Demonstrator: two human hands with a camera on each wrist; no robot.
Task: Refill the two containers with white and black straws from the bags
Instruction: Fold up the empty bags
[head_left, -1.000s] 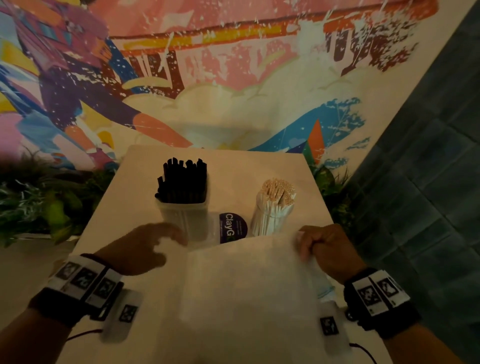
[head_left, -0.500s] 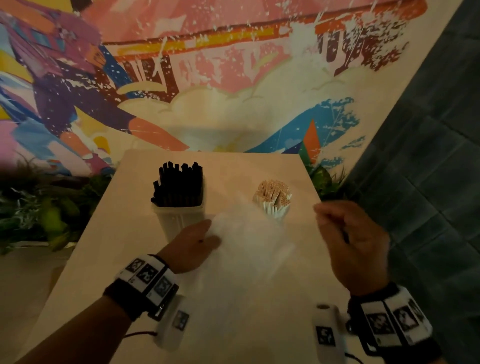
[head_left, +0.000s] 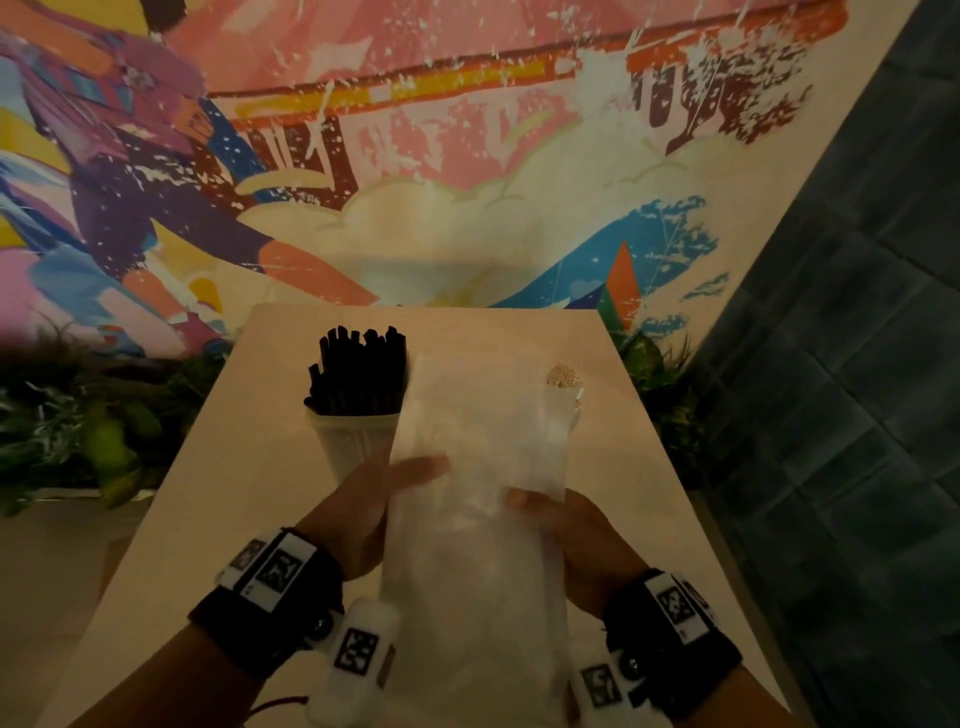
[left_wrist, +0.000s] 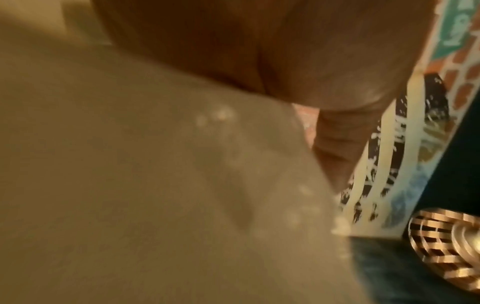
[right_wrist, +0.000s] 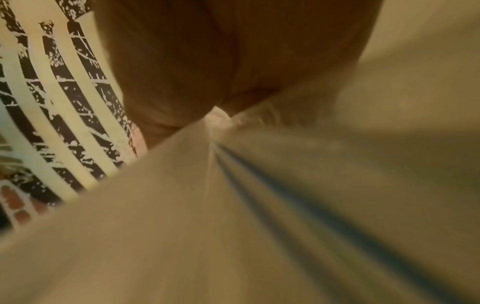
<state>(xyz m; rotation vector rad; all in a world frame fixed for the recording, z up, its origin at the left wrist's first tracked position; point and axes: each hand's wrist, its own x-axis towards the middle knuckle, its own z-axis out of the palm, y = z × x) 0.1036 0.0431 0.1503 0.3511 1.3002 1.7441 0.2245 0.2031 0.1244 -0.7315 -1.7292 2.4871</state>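
At centre of the frame I hold the bag (head_left: 478, 499) upright between left hand (head_left: 374, 514) and right hand (head_left: 576, 540); it seems light, soft, slippery, so I grip its side edges.

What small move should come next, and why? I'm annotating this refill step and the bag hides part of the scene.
Probably set the translucent bag down off to one side. The left hand and right hand hold it up, folded and seemingly empty, while the black straws fill their container and the white straws peek out behind the bag, so both look stocked.
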